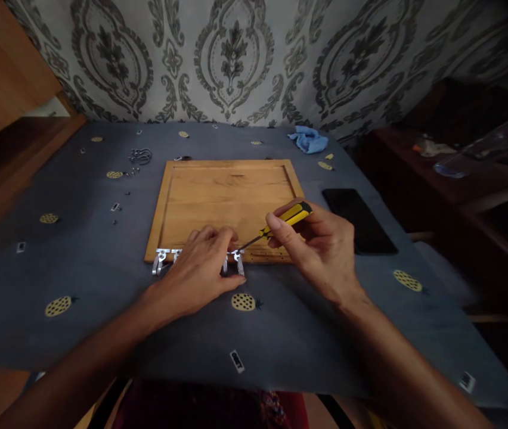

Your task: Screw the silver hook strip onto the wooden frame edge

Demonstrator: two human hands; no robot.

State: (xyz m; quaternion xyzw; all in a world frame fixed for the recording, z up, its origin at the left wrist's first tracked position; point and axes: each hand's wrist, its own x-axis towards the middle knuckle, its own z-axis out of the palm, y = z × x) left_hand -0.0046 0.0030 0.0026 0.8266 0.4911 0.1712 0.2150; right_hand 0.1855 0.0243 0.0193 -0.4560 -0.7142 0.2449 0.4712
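A wooden board (pixel 231 190) with a raised frame lies flat on the table. Silvery metal hooks (pixel 160 261) line its near edge, partly covered by my left hand (pixel 203 262). That hand is closed over the edge, its thumb and index finger around the rightmost metal hook (pixel 239 262). In my right hand (pixel 321 244) is a yellow and black screwdriver (pixel 287 220), slanting down to the left. Its tip meets the base of that hook; whether a screw sits under it I cannot make out. Small dark holes (pixel 272 255) run along the edge to the right.
A black phone (pixel 359 220) lies right of the board. Loose screws (pixel 133 173) and a small pile of metal hooks (pixel 140 156) are at the left. A blue cloth (pixel 310 140) sits at the back right, on the pineapple-print tablecloth (pixel 102 268).
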